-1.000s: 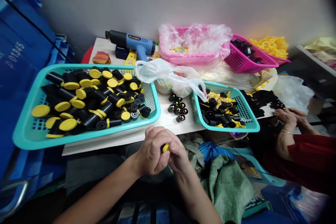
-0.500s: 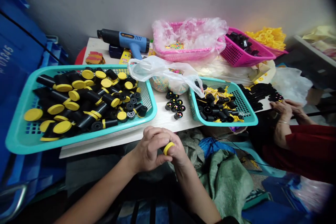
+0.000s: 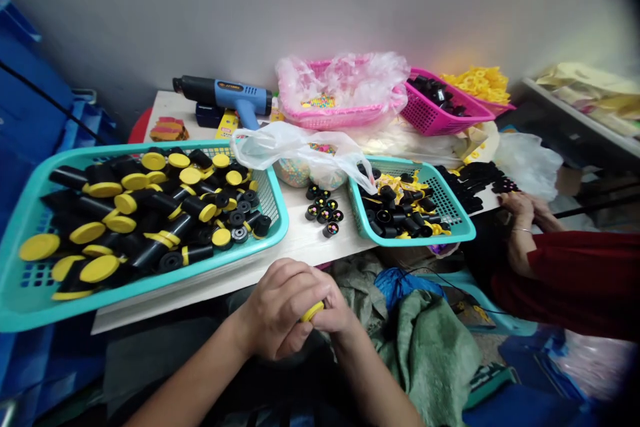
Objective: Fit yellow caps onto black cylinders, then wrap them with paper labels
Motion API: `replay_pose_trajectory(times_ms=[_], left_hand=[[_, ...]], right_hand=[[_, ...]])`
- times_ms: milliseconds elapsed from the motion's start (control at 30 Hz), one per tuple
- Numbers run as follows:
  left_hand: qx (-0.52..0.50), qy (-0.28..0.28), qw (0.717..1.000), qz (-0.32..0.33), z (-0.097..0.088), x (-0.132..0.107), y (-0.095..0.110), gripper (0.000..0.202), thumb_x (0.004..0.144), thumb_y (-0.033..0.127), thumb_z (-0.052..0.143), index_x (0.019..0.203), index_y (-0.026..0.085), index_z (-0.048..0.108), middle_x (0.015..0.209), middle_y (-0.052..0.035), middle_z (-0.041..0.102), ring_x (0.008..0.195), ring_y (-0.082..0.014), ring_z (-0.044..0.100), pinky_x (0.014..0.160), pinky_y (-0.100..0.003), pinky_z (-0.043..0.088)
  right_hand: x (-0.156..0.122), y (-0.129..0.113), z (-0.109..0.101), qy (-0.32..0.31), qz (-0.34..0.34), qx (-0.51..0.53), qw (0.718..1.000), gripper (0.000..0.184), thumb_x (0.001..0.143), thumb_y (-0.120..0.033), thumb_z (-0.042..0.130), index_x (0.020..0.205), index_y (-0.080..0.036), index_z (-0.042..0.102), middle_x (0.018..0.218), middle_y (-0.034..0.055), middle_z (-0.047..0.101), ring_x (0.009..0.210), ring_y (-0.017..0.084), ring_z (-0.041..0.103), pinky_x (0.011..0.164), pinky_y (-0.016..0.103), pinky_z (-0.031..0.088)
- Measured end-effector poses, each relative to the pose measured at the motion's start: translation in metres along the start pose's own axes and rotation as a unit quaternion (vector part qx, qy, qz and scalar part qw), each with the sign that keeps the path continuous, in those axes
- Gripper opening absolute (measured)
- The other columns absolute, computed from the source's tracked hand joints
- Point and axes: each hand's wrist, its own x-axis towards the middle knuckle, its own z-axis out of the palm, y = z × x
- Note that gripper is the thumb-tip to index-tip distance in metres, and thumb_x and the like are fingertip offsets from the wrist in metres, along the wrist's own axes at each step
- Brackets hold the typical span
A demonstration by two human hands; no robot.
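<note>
**Scene.** The table carries a big teal basket on the left, heaped with black tubes that have yellow ends. A small teal basket of black and yellow parts sits to the right. 2 pink baskets and a heat gun stand at the far side. A plastic bag lies between the teal baskets, with about 8 loose black pieces just near of it. A co-worker's hand rests at the table's right end.

**Hands.** The left hand and right hand meet below the near table edge, over the lap. Both are closed tight on 1 small item. Only its yellow cap shows between the fingers, and the body under it is hidden.

**Step.** By judgement, the cap is being pressed or twisted onto a part held in the left palm.

**Next move.** It calls for a square, firm push with the part kept steady. Whether the cap is seated cannot be told.
</note>
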Motion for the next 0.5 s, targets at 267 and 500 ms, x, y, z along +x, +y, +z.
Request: replay_pose_trajectory(times_ms=[267, 500], left_hand=[[-0.080, 0.007, 0.985, -0.155, -0.010, 0.010, -0.001, 0.041, 0.097, 0.042, 0.026, 0.131, 0.026, 0.044, 0.097, -0.0084, 0.059, 0.095, -0.0251, 0.054, 0.081, -0.041, 0.047], [0.048, 0.136, 0.962, -0.232, -0.078, 0.010, -0.041, 0.021, 0.093, 0.026, 0.037, 0.089, 0.025, 0.057, 0.073, 0.0006, 0.057, 0.073, -0.0196, 0.055, 0.068, -0.033, 0.048]], right_hand=[[0.010, -0.053, -0.016, -0.078, -0.010, -0.175, 0.981, 0.057, 0.068, -0.050, 0.074, 0.116, -0.022, 0.062, 0.104, 0.0050, 0.063, 0.095, 0.021, 0.057, 0.084, 0.034, 0.046], [0.080, -0.155, -0.156, 0.314, 0.121, -0.622, 0.707, 0.035, 0.096, -0.034, 0.040, 0.111, -0.014, 0.065, 0.110, 0.0103, 0.068, 0.104, 0.022, 0.061, 0.092, 0.033, 0.045]])
